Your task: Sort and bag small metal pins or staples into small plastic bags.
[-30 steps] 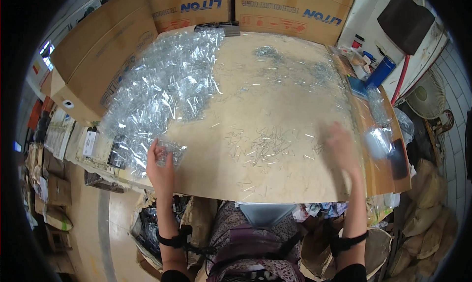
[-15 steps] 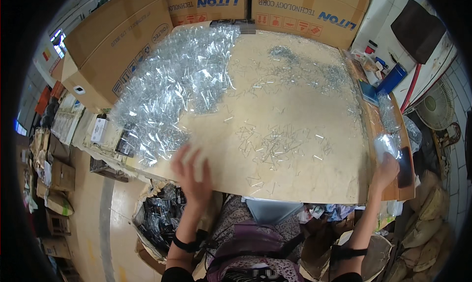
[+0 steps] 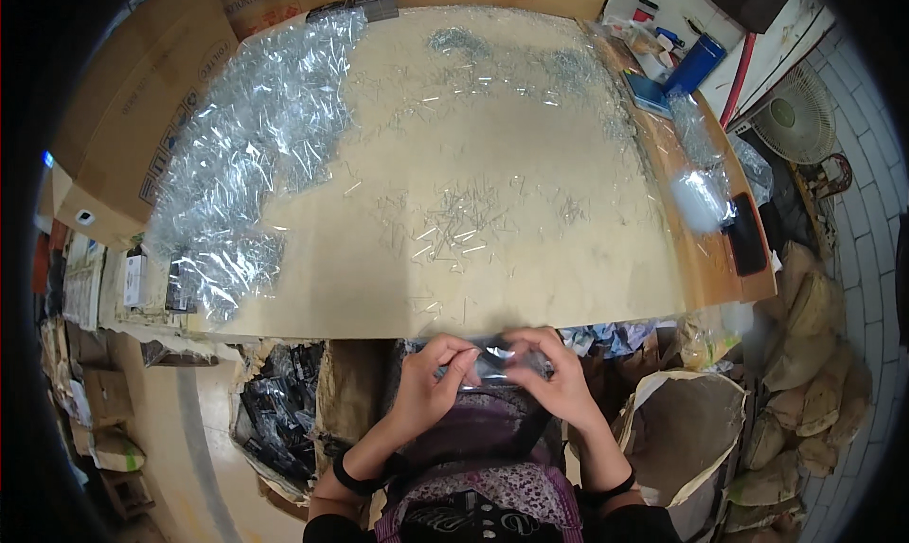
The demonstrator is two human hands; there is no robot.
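Both hands are together just in front of the table's near edge, over my lap. A small clear plastic bag [image 3: 494, 356], shiny and partly blurred, lies between them. My left hand [image 3: 432, 380] pinches its left side between thumb and fingers. At its other side is my right hand [image 3: 557, 377], fingers curled around the film and slightly smeared by motion. On the tabletop [image 3: 530, 287] beyond lie scattered thin metal pins [image 3: 464, 212]. A heap of filled clear packets [image 3: 251, 145] covers the left part of the table.
A stack of clear bags [image 3: 703, 200] and a dark phone [image 3: 747, 235] lie on the right-hand ledge. Cardboard boxes [image 3: 142, 117] wall the far and left sides. An open sack of dark packets [image 3: 279, 410] stands below left, another open sack [image 3: 686, 420] below right.
My right hand has left the clear bags on the right ledge and come to the middle. My left hand has moved in to meet it; a bag is now between them. The view has shifted.
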